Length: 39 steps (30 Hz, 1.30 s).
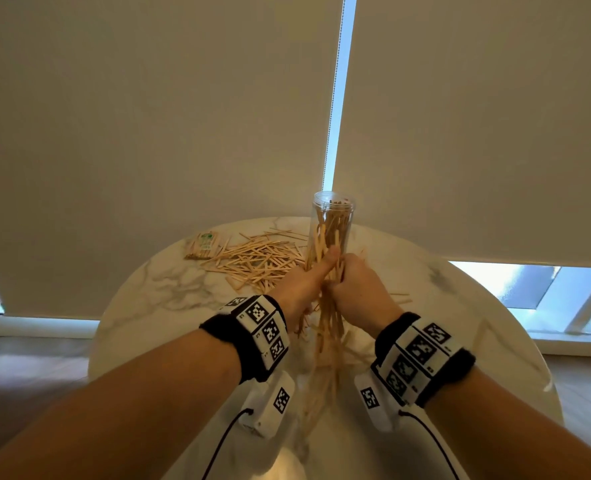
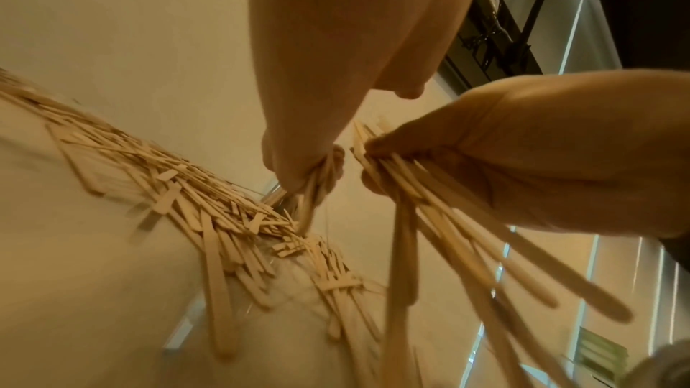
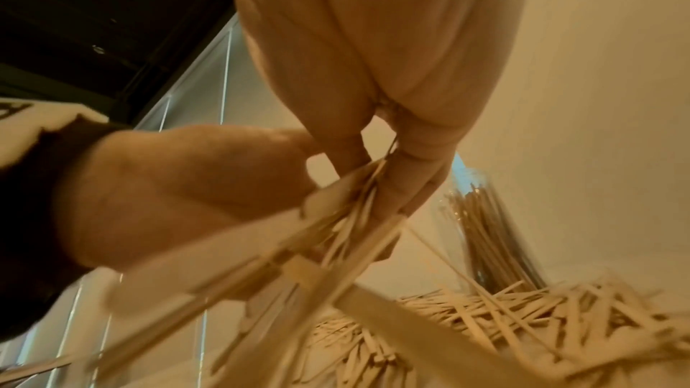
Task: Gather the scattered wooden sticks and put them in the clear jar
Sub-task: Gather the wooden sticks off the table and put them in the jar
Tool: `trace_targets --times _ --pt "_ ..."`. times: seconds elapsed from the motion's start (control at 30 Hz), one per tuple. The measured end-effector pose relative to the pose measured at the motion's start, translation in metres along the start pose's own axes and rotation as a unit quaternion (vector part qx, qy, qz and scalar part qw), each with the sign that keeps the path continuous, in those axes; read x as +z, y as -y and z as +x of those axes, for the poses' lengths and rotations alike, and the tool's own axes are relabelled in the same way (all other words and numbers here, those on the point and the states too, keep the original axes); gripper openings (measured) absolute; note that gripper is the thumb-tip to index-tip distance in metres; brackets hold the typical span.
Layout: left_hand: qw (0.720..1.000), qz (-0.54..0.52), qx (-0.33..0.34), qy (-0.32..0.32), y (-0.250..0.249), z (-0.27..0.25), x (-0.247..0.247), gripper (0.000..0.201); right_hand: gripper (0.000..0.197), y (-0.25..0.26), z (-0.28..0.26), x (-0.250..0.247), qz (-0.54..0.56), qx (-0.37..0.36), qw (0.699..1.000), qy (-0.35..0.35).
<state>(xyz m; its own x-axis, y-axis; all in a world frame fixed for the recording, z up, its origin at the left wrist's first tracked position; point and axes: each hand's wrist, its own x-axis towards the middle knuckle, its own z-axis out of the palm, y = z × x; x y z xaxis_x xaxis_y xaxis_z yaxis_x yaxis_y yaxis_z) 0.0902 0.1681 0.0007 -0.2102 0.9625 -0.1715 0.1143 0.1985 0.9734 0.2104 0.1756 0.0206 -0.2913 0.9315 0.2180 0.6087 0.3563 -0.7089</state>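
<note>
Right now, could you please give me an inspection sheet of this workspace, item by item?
Surface: round marble-look table, sticks strewn over it.
Job's things: clear jar upright at the far side, partly filled with sticks; loose pile of wooden sticks to its left; a held bundle of sticks in front of the jar.
Clutter: small banded pack of sticks at the far left edge.
Hands: left hand and right hand both grip the held bundle, close together.
Cables: black cable from the left wrist unit, another from the right.
Surroundings: drawn roller blinds, daylight at their gaps, wooden floor.
</note>
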Motion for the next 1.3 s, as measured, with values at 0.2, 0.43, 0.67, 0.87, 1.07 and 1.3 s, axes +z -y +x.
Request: trace_targets --times 0.2,0.43,0.67,0.87,1.07,1.3 --pt "0.996 -0.065 0.017 -0.058 0.005 0.016 -0.018 0.045 0.023 0.024 0.016 0.025 -0.034 -0.039 0.996 0.075" --pt "0.989 -0.121 0.033 -0.073 0.018 0.025 -0.042 0.038 0.034 0.023 0.027 0.036 0.019 -0.081 0.992 0.094" --pt "0.983 -0.129 0.110 -0.067 0.021 0.022 -0.035 0.038 0.003 0.018 0.038 0.038 0.106 -0.047 0.993 0.010" --pt "0.956 -0.184 0.174 -0.148 0.008 0.024 -0.048 0.030 0.054 0.031 0.024 0.010 0.031 -0.027 0.988 0.149" --pt "0.941 -0.238 0.188 -0.150 -0.002 0.023 -0.052 0.025 0.037 0.017 0.001 0.017 -0.148 -0.030 0.939 0.308" --pt "0.932 -0.285 0.193 -0.118 -0.011 0.008 -0.052 0.022 0.017 0.016 -0.007 0.014 0.025 -0.013 0.967 0.252"
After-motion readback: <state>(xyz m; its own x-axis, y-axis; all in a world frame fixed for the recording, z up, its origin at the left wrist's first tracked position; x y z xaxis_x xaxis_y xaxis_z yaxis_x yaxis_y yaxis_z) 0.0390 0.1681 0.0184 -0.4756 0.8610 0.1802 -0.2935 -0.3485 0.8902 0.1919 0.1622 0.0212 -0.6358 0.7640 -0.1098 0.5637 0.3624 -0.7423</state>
